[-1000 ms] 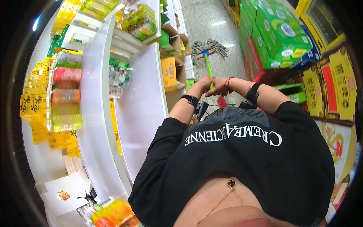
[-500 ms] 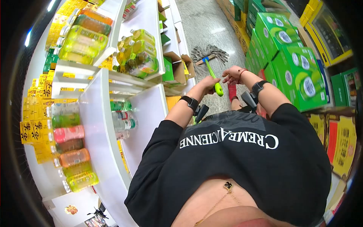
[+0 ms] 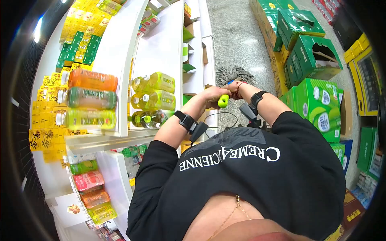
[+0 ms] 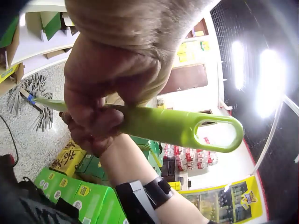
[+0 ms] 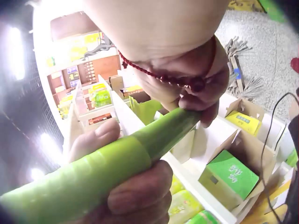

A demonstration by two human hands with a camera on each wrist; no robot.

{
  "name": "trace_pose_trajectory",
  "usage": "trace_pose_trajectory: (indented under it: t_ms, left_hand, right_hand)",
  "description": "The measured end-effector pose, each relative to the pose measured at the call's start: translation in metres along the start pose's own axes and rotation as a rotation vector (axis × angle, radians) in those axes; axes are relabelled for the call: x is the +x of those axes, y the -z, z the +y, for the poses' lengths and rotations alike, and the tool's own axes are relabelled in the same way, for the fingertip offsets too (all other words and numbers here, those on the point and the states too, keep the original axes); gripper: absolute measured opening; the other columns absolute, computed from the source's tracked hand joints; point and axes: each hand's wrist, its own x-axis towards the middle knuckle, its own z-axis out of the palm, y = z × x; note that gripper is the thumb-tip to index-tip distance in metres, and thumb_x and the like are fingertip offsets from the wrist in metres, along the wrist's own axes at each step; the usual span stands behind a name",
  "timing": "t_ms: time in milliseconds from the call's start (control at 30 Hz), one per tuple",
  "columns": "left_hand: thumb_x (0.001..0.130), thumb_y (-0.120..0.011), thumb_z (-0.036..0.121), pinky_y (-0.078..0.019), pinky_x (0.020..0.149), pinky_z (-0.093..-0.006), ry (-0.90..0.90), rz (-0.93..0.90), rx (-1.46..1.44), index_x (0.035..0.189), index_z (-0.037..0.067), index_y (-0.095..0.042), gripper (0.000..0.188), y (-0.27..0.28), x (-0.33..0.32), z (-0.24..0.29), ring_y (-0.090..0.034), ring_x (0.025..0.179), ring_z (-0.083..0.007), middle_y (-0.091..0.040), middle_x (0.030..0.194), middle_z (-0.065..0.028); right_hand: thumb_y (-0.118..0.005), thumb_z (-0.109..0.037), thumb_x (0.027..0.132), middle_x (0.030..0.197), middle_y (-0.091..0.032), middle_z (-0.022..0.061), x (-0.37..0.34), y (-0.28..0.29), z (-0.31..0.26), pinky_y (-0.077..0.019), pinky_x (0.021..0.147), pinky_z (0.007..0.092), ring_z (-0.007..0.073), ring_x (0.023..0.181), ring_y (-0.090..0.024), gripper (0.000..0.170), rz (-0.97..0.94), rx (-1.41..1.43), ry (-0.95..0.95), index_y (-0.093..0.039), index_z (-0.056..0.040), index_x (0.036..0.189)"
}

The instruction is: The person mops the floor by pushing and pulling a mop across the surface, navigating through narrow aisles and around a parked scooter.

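A string mop with a bright green handle (image 3: 223, 101) slopes away from my body. Its grey strands (image 3: 235, 74) lie on the floor ahead, partly behind my right hand. My left hand (image 3: 213, 97) grips the handle close to its top, where the looped end (image 4: 215, 133) sticks out in the left wrist view. Farther down the same handle, my right hand (image 3: 234, 89), with a red cord bracelet (image 5: 168, 77), curls its fingers round it. In the right wrist view, the left thumb (image 5: 96, 140) lies along the green grip (image 5: 107, 170).
White shelves (image 3: 155, 52) with drink bottles (image 3: 92, 98) run close along my left. Green cartons (image 3: 317, 104) and open dark green boxes (image 3: 311, 60) line the right side. Between them lies a narrow strip of speckled grey floor (image 3: 237, 36). A thin black cable (image 3: 219, 114) hangs near my waist.
Half a second ago my right hand was off the handle with fingers spread; now it grips it again. Shelves and cartons have shifted in view, with more of the aisle's right side showing.
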Motion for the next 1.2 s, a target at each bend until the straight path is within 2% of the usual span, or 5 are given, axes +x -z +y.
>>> trace_pose_trajectory:
  t_ms: [467, 533, 800, 1067, 1200]
  left_hand:
    - [0.077, -0.057, 0.028, -0.041, 0.042, -0.0243, -0.01, -0.008, 0.188, 0.081, 0.005, -0.057, 0.024, 0.113, 0.087, 0.188, -0.051, 0.053, -0.0107, -0.052, 0.064, -0.0016]
    - [0.075, -0.057, 0.025, -0.0434, 0.046, -0.0273, 0.0, -0.063, 0.249, 0.086, 0.003, -0.057, 0.024, 0.129, 0.124, 0.2, -0.052, 0.056, -0.0121, -0.052, 0.066, -0.0016]
    - [0.08, -0.053, 0.031, -0.0431, 0.048, -0.0309, -0.094, 0.053, 0.202, 0.107, 0.007, -0.049, 0.037, 0.171, 0.246, 0.233, -0.048, 0.054, -0.014, -0.05, 0.069, -0.0025]
    - [0.08, -0.048, 0.028, -0.0386, 0.046, -0.0305, -0.1, 0.057, 0.11, 0.09, 0.007, -0.051, 0.023, 0.23, 0.359, 0.36, -0.046, 0.054, -0.0146, -0.045, 0.065, -0.0022]
    - [0.083, -0.047, 0.029, -0.0402, 0.045, -0.0295, -0.081, -0.024, 0.105, 0.095, 0.007, -0.048, 0.025, 0.249, 0.411, 0.439, -0.05, 0.052, -0.0157, -0.049, 0.067, -0.0041]
  right_hand:
    - [-0.056, -0.023, 0.078, 0.051, -0.045, 0.0009, 0.005, 0.095, -0.168, -0.0264, 0.029, 0.0186, 0.0062, 0.036, -0.038, 0.02, 0.357, 0.381, 0.405, -0.051, -0.0077, 0.066]
    - [-0.053, -0.026, 0.079, 0.05, -0.044, 0.0005, 0.029, 0.119, -0.188, -0.0271, 0.029, 0.0205, 0.0078, 0.035, -0.037, 0.022, 0.481, 0.432, 0.4, -0.05, -0.0078, 0.069]
    - [-0.054, -0.024, 0.08, 0.049, -0.04, 0.001, 0.051, 0.213, -0.272, -0.0272, 0.028, 0.022, 0.0092, 0.031, -0.035, 0.019, 0.356, 0.3, 0.139, -0.046, -0.0065, 0.08]
    - [-0.055, -0.021, 0.078, 0.053, -0.045, 0.0035, 0.086, 0.336, -0.393, -0.0256, 0.031, 0.0259, 0.0109, 0.035, -0.035, 0.018, 0.528, 0.273, 0.274, -0.053, -0.0042, 0.072]
    - [-0.055, -0.021, 0.079, 0.065, -0.054, 0.009, 0.102, 0.422, -0.453, -0.0368, 0.039, 0.0306, 0.0164, 0.046, -0.048, 0.023, 0.592, 0.198, 0.285, -0.057, 0.0002, 0.086]
